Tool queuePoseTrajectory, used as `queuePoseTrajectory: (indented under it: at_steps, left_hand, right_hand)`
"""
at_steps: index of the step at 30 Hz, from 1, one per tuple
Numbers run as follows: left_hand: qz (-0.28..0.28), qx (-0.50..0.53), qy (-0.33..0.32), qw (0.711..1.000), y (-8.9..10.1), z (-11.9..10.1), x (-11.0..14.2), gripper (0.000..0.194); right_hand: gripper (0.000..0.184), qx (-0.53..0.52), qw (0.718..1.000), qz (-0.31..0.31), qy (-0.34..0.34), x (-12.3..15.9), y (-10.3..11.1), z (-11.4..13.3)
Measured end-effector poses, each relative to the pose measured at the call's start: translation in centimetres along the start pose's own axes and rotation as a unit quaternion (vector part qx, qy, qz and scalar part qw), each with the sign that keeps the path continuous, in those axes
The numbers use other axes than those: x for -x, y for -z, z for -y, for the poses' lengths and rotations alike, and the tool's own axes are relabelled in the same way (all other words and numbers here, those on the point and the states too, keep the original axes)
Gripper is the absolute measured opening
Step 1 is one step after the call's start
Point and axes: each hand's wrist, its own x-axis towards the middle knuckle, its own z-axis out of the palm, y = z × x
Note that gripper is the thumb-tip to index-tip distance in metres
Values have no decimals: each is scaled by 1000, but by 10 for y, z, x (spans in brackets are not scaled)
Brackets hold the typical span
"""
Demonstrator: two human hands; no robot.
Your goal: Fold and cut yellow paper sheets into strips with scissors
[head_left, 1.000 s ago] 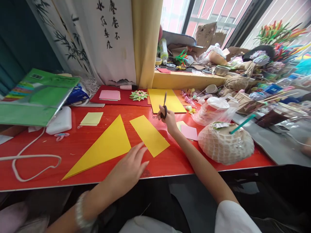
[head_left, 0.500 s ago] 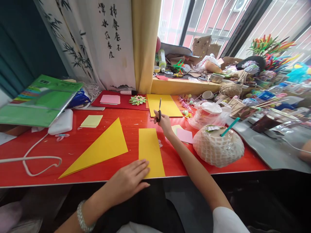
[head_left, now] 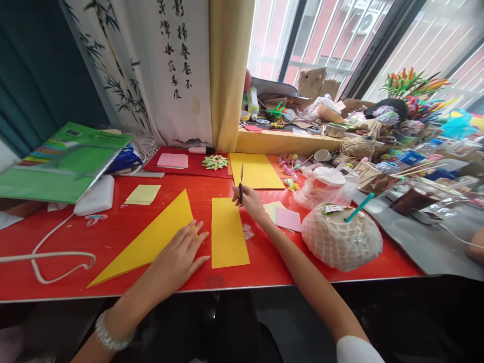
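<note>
My left hand lies flat with its fingers spread on the red table, its fingertips on the lower edge of a yellow paper triangle. Just to its right lies a yellow paper strip, apart from the hand. My right hand is closed round the handles of black scissors, blades pointing up and away, above the strip's far end.
A netted round fruit with a teal straw sits at the right. Pink and yellow note papers, a yellow sheet, a green book, a white box with cord and a cluttered windowsill surround the work area.
My left hand turned the yellow strip upright, then let go and slid left onto the triangle. My right hand with the scissors drifted slightly left.
</note>
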Motion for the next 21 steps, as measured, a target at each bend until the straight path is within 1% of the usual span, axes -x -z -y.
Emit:
queuePoseTrajectory:
  at_steps: [2, 4, 5, 7, 9, 11, 13, 15, 16, 18, 19, 21]
  left_hand:
    - [-13, -37, 32, 999, -2, 16, 19, 60]
    - [-21, -54, 59, 997, -4, 34, 37, 65]
    - [-20, -59, 71, 996, -5, 43, 45, 64]
    - [-10, -62, 82, 995, -6, 56, 56, 59]
    - [1, -70, 75, 995, -6, 64, 62, 52]
    - [4, -84, 48, 995, -5, 68, 64, 50]
    - [-2, -97, 24, 995, -5, 71, 65, 50]
    - [-13, -107, 28, 994, -5, 74, 67, 59]
    - [-18, -112, 32, 993, -5, 75, 69, 62]
    - [-20, -127, 32, 991, -5, 76, 72, 60]
    - [-21, -139, 32, 990, -5, 76, 73, 60]
    - [-13, -162, 35, 986, -3, 74, 74, 63]
  right_hand:
    - [42, 49, 996, 67, 23, 5, -3, 3]
    - [35, 117, 981, 145, 45, 10, -10, 5]
    - [32, 154, 971, 175, 58, 13, -14, 5]
    - [29, 217, 951, 201, 95, 16, -24, 2]
    - [29, 243, 939, 200, 136, 17, -34, -2]
    - [29, 219, 945, 191, 149, 16, -40, -4]
    - [30, 161, 966, 157, 128, 14, -41, -5]
    - [28, 113, 985, 84, 99, 13, -38, -5]
    - [28, 102, 990, 45, 87, 13, -36, -5]
    - [33, 107, 992, -16, 66, 12, -31, -4]
    - [36, 118, 991, -33, 52, 11, -29, -4]
    - [41, 161, 986, -42, 22, 9, -24, -2]
